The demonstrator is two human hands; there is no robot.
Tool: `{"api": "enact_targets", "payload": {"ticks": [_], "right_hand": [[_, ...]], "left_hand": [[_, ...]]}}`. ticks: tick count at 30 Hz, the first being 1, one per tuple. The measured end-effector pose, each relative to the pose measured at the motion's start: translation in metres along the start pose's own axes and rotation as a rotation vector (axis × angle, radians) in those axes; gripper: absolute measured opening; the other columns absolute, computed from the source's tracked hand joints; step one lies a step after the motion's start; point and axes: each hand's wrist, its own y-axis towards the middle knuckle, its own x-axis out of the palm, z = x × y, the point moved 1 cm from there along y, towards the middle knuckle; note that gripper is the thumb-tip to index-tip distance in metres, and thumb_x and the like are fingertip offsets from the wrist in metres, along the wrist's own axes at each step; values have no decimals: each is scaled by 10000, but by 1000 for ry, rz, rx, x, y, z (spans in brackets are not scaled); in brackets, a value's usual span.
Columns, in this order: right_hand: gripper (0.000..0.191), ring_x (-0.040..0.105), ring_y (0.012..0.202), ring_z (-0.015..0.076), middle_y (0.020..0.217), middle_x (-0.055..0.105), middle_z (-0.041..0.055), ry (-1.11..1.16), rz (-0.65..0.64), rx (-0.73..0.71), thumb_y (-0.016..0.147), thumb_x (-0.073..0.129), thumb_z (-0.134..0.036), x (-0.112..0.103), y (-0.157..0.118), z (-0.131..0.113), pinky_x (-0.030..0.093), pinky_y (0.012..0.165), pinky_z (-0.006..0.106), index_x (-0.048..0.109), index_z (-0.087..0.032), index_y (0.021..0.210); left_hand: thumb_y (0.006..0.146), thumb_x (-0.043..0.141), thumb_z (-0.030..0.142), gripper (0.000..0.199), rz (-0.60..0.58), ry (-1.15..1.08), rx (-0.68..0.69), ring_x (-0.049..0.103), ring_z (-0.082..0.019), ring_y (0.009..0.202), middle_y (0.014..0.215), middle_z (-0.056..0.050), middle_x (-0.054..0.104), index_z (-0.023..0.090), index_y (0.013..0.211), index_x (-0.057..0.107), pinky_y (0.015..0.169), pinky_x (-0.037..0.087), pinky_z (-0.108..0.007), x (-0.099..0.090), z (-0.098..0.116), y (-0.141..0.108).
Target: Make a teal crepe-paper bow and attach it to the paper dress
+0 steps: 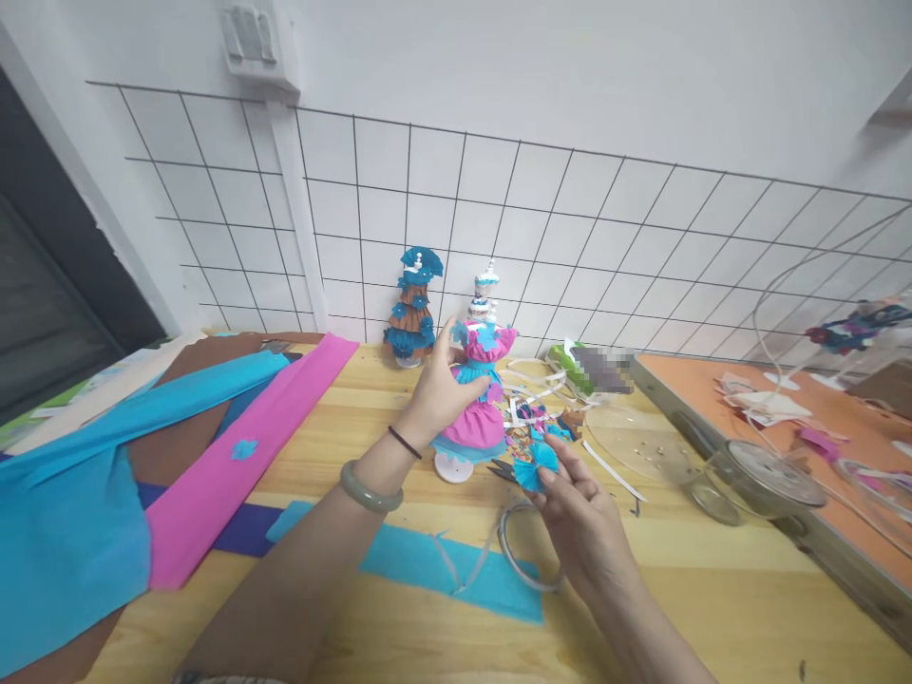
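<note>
A figurine in a pink and blue crepe paper dress [471, 426] stands upright on a round white base. My left hand [446, 385] is closed around its left side at the waist, thumb across the front, some fingers hidden behind. My right hand [584, 508] pinches a pleated, fan-shaped piece of blue crepe paper [534, 467], held lower and to the right of the skirt, apart from it. Dark scissors [503, 470] lie just behind this piece, partly covered. Beneath my hands are a roll of narrow tape [509, 546] and a blue crepe strip [456, 568].
A second figurine in blue and brown paper [411, 313] stands behind, near the wall grid [385, 204]. Crepe sheets [249, 465] cover the left side. Paper scraps [531, 423], white strips and a clear container [762, 480] lie to the right, beside an orange surface [684, 385].
</note>
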Motion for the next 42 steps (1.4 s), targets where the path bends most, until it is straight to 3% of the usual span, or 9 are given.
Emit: {"api": "enact_targets", "payload": {"ticks": [7, 15, 24, 32, 38, 42], "right_hand": [[339, 604, 689, 105, 824, 665, -14, 109, -118, 51, 580, 745, -179, 34, 6, -25, 505, 651, 242, 650, -238, 901], [211, 603, 696, 120, 775, 652, -18, 56, -179, -245, 607, 727, -181, 66, 34, -28, 508, 683, 282, 628, -211, 791], [152, 574, 638, 122, 743, 648, 0, -281, -151, -458, 649, 717, -246, 65, 44, -29, 471, 594, 256, 628, -199, 763], [157, 528, 564, 97, 682, 622, -12, -282, -147, -449, 652, 718, -249, 62, 48, -29, 443, 534, 232, 627, -191, 766], [189, 551, 577, 97, 689, 644, -12, -163, -145, -358, 611, 749, -252, 62, 50, -27, 455, 555, 237, 640, -186, 750], [156, 548, 574, 90, 680, 644, -22, -198, -143, -401, 621, 743, -239, 62, 51, -25, 455, 579, 238, 645, -189, 732]], "left_hand": [[649, 685, 172, 871, -112, -108, 11, 516, -211, 1059, 1210, -96, 518, 226, 1376, 208, 924, 411, -368, 0, 9, -2], [625, 716, 172, 886, -121, -190, -52, 531, -226, 1034, 1106, -94, 570, 230, 1370, 241, 897, 430, -382, -1, 7, -1], [641, 712, 198, 868, -157, -159, -39, 537, -214, 1052, 1171, -98, 555, 230, 1366, 237, 901, 445, -372, 0, 10, -1], [654, 710, 228, 823, -165, -142, 30, 543, -214, 1058, 1205, -94, 544, 238, 1350, 270, 891, 460, -357, 2, 11, -2], [683, 682, 255, 782, -139, -53, 52, 531, -208, 1068, 1208, -84, 542, 262, 1350, 274, 877, 459, -337, 2, 18, -5], [693, 664, 242, 771, -132, -25, 48, 542, -199, 1038, 1201, -80, 544, 254, 1354, 266, 843, 473, -318, 2, 21, -6]]}}
